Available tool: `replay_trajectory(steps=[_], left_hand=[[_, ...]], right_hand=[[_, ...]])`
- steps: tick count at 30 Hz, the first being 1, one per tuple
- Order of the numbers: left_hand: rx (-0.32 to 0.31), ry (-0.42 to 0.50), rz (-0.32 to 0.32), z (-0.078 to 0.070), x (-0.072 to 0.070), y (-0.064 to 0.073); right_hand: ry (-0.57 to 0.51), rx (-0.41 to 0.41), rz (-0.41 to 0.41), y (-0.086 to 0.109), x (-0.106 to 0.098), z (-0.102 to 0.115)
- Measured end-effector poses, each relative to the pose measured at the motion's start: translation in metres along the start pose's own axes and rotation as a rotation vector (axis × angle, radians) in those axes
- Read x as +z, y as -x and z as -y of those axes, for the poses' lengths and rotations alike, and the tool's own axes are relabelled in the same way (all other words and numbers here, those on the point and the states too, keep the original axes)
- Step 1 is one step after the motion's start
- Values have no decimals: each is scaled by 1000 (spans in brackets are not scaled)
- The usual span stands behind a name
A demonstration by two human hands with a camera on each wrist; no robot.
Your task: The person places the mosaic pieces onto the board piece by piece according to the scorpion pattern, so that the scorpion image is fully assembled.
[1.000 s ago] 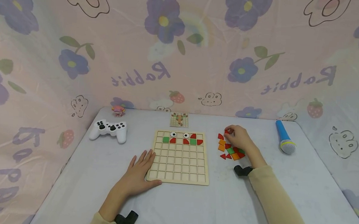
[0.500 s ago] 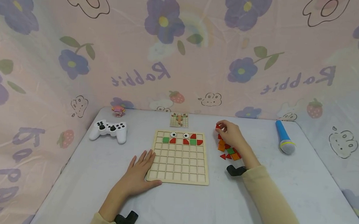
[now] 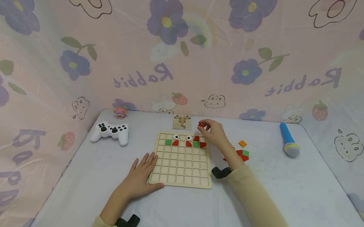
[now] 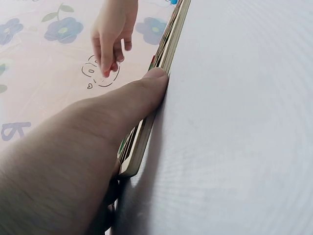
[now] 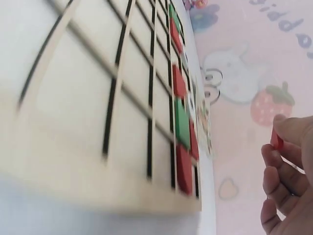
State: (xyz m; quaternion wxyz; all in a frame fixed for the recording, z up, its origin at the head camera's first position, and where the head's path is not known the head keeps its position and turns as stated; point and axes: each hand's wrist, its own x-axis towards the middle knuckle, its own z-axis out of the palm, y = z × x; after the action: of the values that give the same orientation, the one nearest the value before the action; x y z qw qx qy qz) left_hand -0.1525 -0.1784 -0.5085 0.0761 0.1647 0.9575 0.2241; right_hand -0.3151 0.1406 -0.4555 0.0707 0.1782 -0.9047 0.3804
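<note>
A wooden grid board lies mid-table, with green squares, red rounded tiles and two eye tiles in its top rows. Fingers spread, my left hand rests along its lower left edge; the thumb lies at the board's edge in the left wrist view. Above the board's top right corner, my right hand pinches a small red tile between thumb and fingertips. The tile's full shape is partly hidden by the fingers. Behind the board lies a small pattern card.
Loose red, green and orange tiles lie right of the board, partly behind the right forearm. A white game controller and a pink figurine are at the left. The blue toy microphone lies far right.
My right hand has moved left from the loose tiles to above the board's top right corner, carrying the red tile. The left hand has stayed in place.
</note>
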Motion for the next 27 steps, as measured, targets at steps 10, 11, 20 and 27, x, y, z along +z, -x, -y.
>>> replay_trajectory(steps=[10, 11, 20, 27], left_hand=[[3, 6, -5, 1, 0, 1], [3, 7, -4, 1, 0, 1], [23, -7, -3, 3, 2, 0], [25, -9, -3, 5, 2, 0]], right_hand=[[-112, -27, 23, -15, 42, 32], [-118, -32, 28, -15, 47, 34], [-90, -27, 90, -20, 79, 44], [-64, -54, 122, -26, 97, 48]])
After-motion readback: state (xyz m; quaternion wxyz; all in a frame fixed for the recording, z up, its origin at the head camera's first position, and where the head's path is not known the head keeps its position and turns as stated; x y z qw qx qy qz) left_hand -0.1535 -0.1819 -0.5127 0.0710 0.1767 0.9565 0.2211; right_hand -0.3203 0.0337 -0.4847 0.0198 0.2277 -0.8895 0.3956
